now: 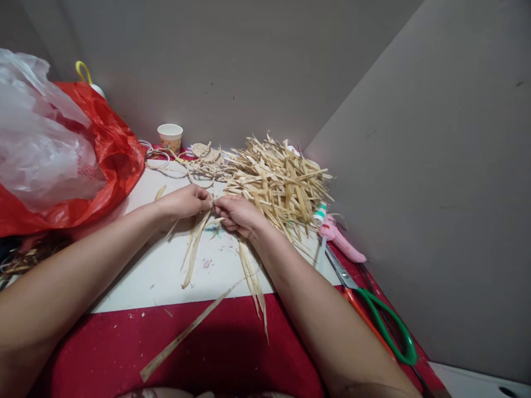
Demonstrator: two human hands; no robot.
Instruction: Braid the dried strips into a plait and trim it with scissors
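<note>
Left hand (186, 202) and right hand (241, 214) pinching dry strips (193, 255), cup (170, 142), red bag (124, 160) — translucent plastic (45, 146) inside

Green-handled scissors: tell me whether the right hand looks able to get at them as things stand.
Likely yes: the green-handled scissors lie beside the right forearm, with nothing seen covering the green handle. The right hand is pinching dried strips, though.

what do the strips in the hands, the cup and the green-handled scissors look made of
Strips: probably dried plant leaf, matt and straw-coloured, judging by the lengthwise creases and ragged, tapering ends.
Cup: likely printed paper, with its thin wall and pale inside; any coating is unclear.
Green-handled scissors: blades apparently metal, from their grey sheen; handle smooth, perhaps plastic.
</note>
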